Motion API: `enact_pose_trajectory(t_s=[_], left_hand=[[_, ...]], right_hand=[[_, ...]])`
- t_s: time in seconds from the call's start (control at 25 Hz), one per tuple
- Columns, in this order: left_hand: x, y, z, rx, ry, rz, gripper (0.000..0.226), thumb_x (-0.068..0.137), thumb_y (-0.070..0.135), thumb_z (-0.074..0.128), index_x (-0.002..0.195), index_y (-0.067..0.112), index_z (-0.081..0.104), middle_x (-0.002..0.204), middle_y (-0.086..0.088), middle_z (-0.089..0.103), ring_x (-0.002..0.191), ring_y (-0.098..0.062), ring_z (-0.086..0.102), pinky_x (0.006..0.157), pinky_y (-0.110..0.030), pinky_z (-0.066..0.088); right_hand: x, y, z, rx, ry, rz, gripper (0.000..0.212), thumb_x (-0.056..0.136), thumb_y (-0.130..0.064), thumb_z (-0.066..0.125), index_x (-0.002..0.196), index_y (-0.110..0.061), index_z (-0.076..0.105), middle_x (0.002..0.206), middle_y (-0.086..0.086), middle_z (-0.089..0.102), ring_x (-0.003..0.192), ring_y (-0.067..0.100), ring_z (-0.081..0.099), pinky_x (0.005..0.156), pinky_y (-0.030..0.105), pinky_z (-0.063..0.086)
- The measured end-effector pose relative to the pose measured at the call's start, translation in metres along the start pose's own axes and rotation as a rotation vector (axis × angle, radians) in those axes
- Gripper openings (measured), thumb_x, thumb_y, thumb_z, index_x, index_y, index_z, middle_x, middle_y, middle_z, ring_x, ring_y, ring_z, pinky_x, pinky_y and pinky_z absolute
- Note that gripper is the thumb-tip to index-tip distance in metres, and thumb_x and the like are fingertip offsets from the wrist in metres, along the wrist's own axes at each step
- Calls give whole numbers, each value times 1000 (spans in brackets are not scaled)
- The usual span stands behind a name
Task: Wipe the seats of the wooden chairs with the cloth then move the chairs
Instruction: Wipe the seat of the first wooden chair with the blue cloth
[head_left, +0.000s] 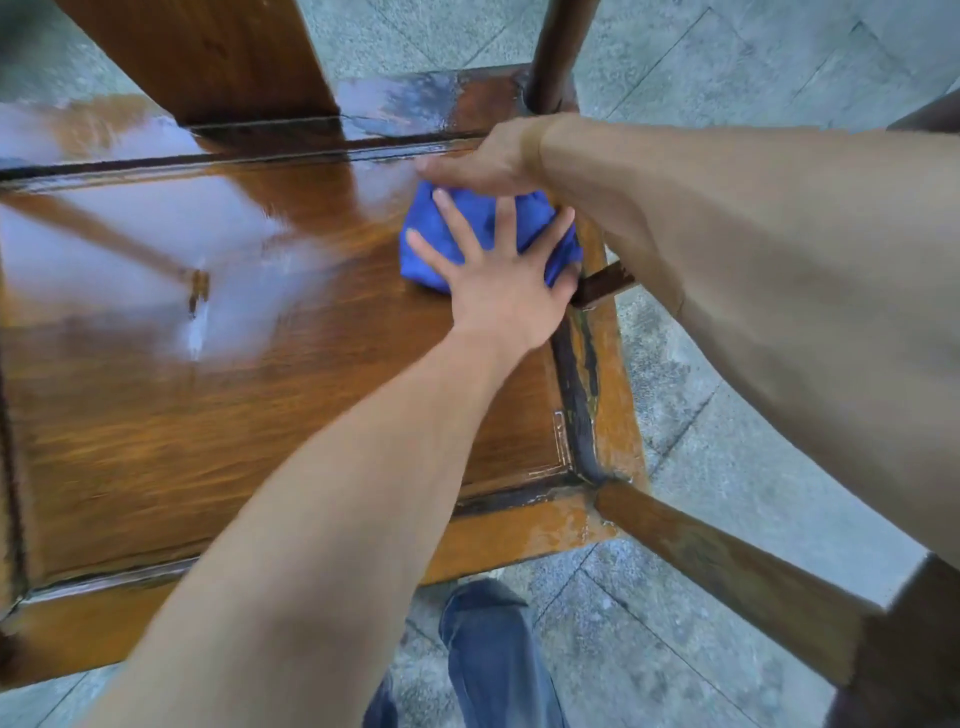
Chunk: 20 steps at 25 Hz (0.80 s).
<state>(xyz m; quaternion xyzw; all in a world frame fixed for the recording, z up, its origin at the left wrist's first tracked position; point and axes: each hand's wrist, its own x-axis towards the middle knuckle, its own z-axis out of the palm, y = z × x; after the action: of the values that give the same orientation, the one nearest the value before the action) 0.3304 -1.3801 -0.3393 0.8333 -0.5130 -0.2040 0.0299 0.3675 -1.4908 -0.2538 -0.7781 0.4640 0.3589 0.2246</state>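
My left hand (498, 291) lies flat on the blue cloth (467, 223), its fingers (452, 218) spread straight and pressing the bundle down onto the seat (260, 395) of the wooden chair (519, 540). My right hand (483, 163) comes in from the right and rests on the far edge of the same cloth; its back faces me and its fingers are tucked out of sight, so I cannot tell whether they grip the cloth or only press it. The cloth is bunched into a lump near the right rear corner of the seat, just beside the dark groove that runs along the seat's right edge. The seat shines wet, with pale reflections across its left and rear parts. The chair's broad back splat (208, 52) rises at the far side, and a round dark post (556, 52) stands at the rear right corner. An armrest (727, 571) runs out toward me on the right. Below the front rail, my leg in blue jeans (488, 660) shows over the grey paved floor (727, 78).
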Motion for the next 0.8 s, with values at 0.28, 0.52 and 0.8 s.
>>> enact_pose_trajectory(t_s=[0.28,0.52,0.8], left_hand=[[-131,-40,38,139,41,471,58,95,65,31,151,48,28,167,0,15,149,-54,-4,111,-76,1],[-230,-152,42,272,29,628,68,91,67,43,153,50,21,166,-1,18,149,-50,14,112,-75,15],[-265,-270,11,82,74,-397,67,87,69,34,151,54,19,169,-3,6,151,-48,3,116,-71,8]], right_hand=[[-7,10,56,61,120,-118,88,77,-90,33,152,-52,10,168,2,-7,152,41,-1,115,71,9],[-13,10,128,75,387,-48,81,77,-92,23,145,-63,-10,164,-6,-25,148,44,-23,104,82,-6],[-12,3,152,78,577,6,73,84,-86,12,150,-59,-1,167,-3,-11,152,38,-14,107,80,-5]])
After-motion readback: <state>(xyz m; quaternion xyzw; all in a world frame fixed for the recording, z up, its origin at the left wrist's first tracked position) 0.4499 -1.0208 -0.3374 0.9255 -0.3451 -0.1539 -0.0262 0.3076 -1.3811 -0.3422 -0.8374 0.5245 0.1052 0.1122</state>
